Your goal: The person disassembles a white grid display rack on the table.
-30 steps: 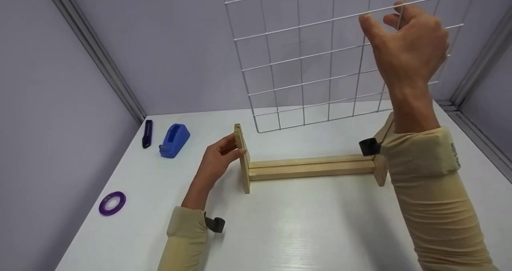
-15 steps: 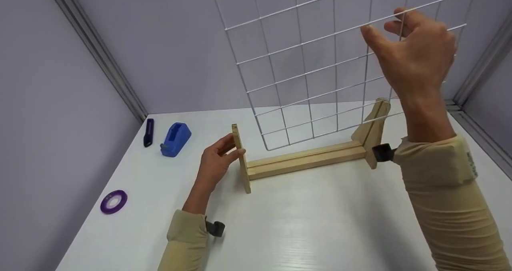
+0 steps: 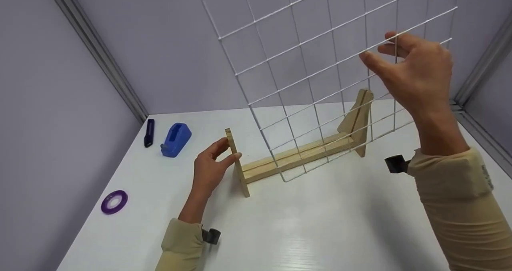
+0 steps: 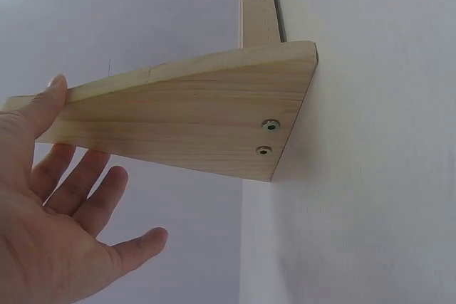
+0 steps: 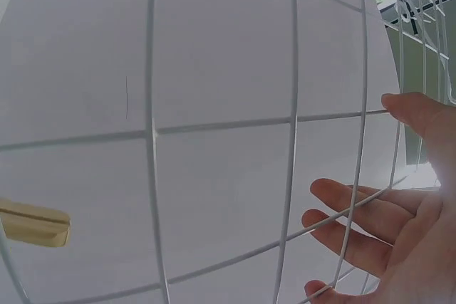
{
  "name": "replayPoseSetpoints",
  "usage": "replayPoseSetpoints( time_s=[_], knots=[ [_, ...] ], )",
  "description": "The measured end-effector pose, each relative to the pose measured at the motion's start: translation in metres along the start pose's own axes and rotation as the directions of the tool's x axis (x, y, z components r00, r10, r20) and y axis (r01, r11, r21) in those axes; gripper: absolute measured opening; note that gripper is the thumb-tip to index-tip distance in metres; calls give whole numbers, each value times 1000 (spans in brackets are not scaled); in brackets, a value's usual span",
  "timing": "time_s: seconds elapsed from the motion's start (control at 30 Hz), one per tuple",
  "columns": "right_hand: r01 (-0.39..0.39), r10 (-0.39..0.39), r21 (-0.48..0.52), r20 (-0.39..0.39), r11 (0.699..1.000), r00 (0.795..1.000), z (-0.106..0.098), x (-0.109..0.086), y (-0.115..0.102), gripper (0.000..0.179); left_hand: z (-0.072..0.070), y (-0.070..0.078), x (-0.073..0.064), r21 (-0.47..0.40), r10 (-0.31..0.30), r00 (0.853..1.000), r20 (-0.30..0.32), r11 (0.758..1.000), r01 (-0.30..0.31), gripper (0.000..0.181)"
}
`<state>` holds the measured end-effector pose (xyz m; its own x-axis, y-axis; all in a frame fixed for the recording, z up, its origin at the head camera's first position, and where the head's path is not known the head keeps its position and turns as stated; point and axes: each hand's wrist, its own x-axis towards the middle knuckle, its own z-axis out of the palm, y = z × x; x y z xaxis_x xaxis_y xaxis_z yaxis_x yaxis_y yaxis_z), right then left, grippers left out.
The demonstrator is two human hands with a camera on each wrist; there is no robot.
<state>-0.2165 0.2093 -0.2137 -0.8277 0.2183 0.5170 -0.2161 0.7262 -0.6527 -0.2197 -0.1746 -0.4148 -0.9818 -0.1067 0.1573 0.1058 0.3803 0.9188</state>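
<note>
A wooden stand has a grooved crossbar between two upright end boards. My left hand pinches the left end board, thumb on one edge and fingers on the other. In the left wrist view, two bolts show on that board's outer face. My right hand holds a white wire grid panel by its wires, raised and tilted. Its lower corner hangs in front of the crossbar, and its wires overlap the right end board. Whether grid and stand touch, I cannot tell. Part of the grid lies out of frame.
On the left side of the white table are a dark utility knife, a blue tape dispenser and a purple tape roll. Pale panels with metal framing enclose the back and sides.
The grid has come down and nearer, tilting more, its lower left corner now passing in front of the crossbar. The stand has turned, its right end swinging back and to the left.
</note>
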Motion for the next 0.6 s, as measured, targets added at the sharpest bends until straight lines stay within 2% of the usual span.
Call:
replayPoseSetpoints(
  time_s=[0.1, 0.17, 0.4, 0.6],
  knots=[
    [8, -8, -6, 51, 1000, 999, 0, 2, 6, 63, -2, 0, -2, 41, 14, 1000, -16, 999, -13, 61],
    [18, -18, -2, 84, 1000, 996, 1, 2, 11, 63, -3, 0, -4, 48, 23, 1000, -4, 999, -23, 58],
    [37, -39, 18, 141, 999, 989, 4, -1, 32, 62, -4, -5, -5, -70, 87, 990, 109, 994, -79, 48],
    [43, -44, 8, 164, 999, 985, 6, -4, 44, 61, -7, -8, -9, -62, 77, 992, 96, 996, -72, 56]
  ],
)
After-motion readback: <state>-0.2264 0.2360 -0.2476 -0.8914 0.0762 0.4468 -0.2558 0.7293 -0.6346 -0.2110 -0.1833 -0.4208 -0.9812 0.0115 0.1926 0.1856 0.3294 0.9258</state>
